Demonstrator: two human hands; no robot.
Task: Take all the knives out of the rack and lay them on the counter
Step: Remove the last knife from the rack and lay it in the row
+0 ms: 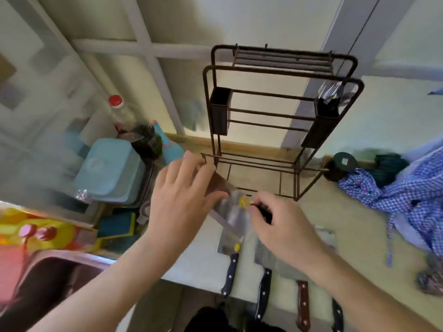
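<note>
1. Pale kitchen counter (335, 219): four knives are already laid along its near edge, handles overhanging.
2. Dark brown wire rack (282, 116): set upright at the counter's back edge; no knife is seen left in its slots, though cutlery sits in its right-hand cup.
3. Left hand (182, 195): spread over the blade's far end, fingers loosely curled, steadying it.
4. Right hand (275, 226): fingers pinched shut on the dark handle.
5. Steel cleaver with yellow sticker (233, 209): held low just in front of the rack's base; whether it touches the counter cannot be told (blur).
6. Step judged: the last knife is being laid down. Next: it should be lowered flat beside the others, then released.
</note>
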